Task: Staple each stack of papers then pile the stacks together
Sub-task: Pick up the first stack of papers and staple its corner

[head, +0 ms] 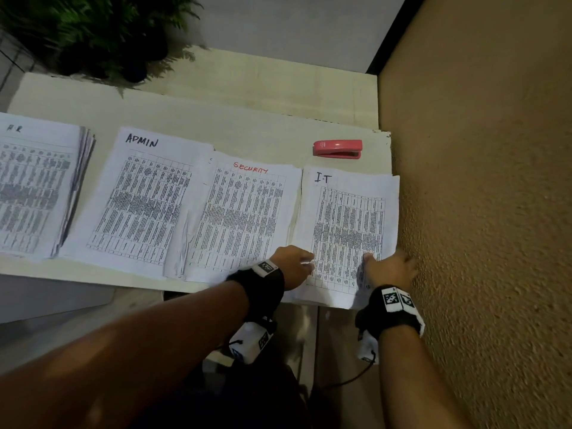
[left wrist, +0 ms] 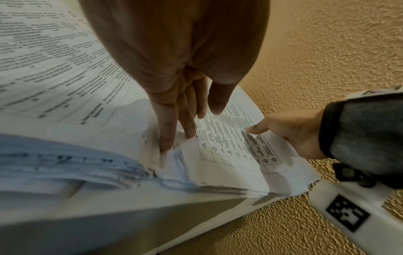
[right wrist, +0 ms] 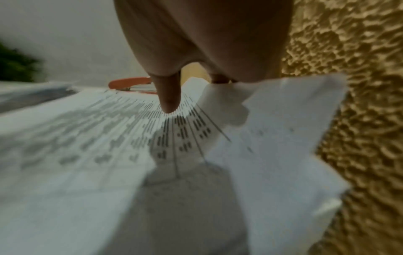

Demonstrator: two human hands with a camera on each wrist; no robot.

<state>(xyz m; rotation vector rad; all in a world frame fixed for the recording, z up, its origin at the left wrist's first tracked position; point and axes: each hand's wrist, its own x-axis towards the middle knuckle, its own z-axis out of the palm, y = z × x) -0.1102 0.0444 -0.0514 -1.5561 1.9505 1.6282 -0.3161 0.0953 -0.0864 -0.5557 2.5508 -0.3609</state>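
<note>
Several paper stacks lie in a row on the pale table (head: 247, 119): HR (head: 34, 187), ADMIN (head: 145, 196), SECURITY (head: 244, 212) and I.T (head: 346, 218). Both hands are at the near end of the I.T stack (left wrist: 229, 150). My left hand (head: 294, 263) has straight fingers (left wrist: 167, 138) wedged at that stack's left edge, beside the SECURITY stack (left wrist: 54, 69), with the thumb hovering above the sheet. My right hand (head: 390, 267) pinches the right edge, the thumb (right wrist: 169, 101) pressed on the top sheet (right wrist: 87, 138) and the fingers hidden under the lifted paper. A red stapler (head: 338, 149) lies behind the I.T stack.
A rough tan wall (head: 479, 181) runs right along the table's right edge, touching the I.T stack's side. A dark potted plant (head: 102, 35) stands at the back left. The stacks' near ends overhang the table's front edge.
</note>
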